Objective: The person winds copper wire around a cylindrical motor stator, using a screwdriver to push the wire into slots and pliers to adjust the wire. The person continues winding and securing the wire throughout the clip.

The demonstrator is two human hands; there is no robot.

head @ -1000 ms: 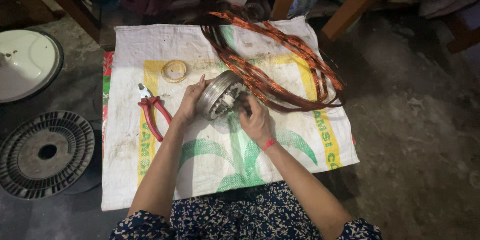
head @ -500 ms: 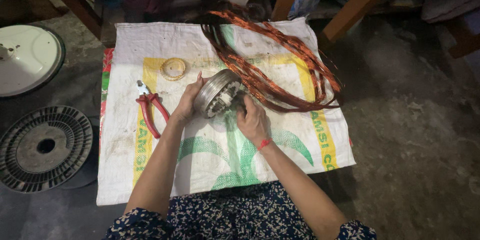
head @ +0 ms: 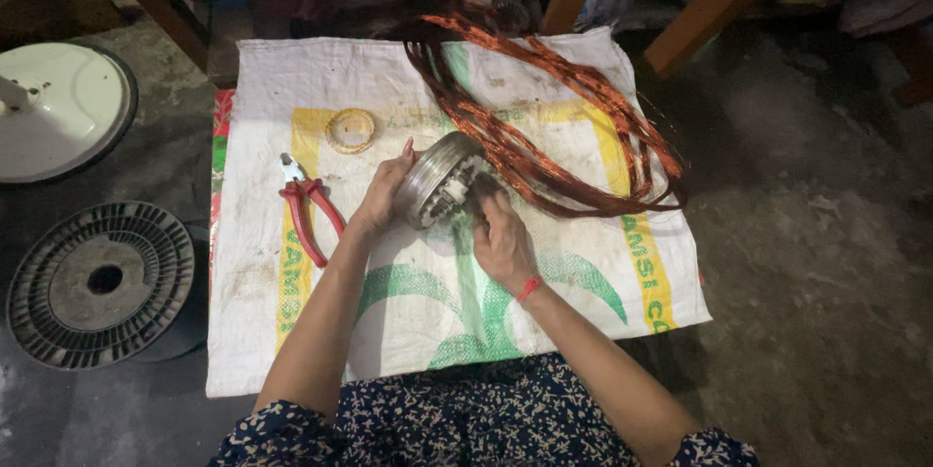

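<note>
While a dark concrete floor (head: pixel 807 234) takes up most of the view, a white woven sack (head: pixel 573 282) with green and yellow print lies spread flat across its middle, and nearly everything else rests on it or beside it. Off the sack's left edge sit two round parts: a dark ribbed disc (head: pixel 100 282) with a hole in its middle, and farther up a white dish-shaped cover (head: pixel 58 109). On the upper right part of the sack lies a long looped bundle of copper wire (head: pixel 573 127), its strands running from the top edge down to a tight bend near the right side. Near the sack's middle, touching the wire's lower strands, a round metal motor core (head: pixel 439 178) stands tilted on its edge. The left hand (head: pixel 381 197) wraps its fingers around the core's left rim and holds it firmly. The right hand (head: pixel 502 234), with a red thread at the wrist, presses its fingers against the core's toothed right face; whether it grasps anything there cannot be told. Left of the hands lie red-handled pliers (head: pixel 309 209), jaws pointing up, and just above them a small ring of yellowish tape (head: pixel 351 129).
</note>
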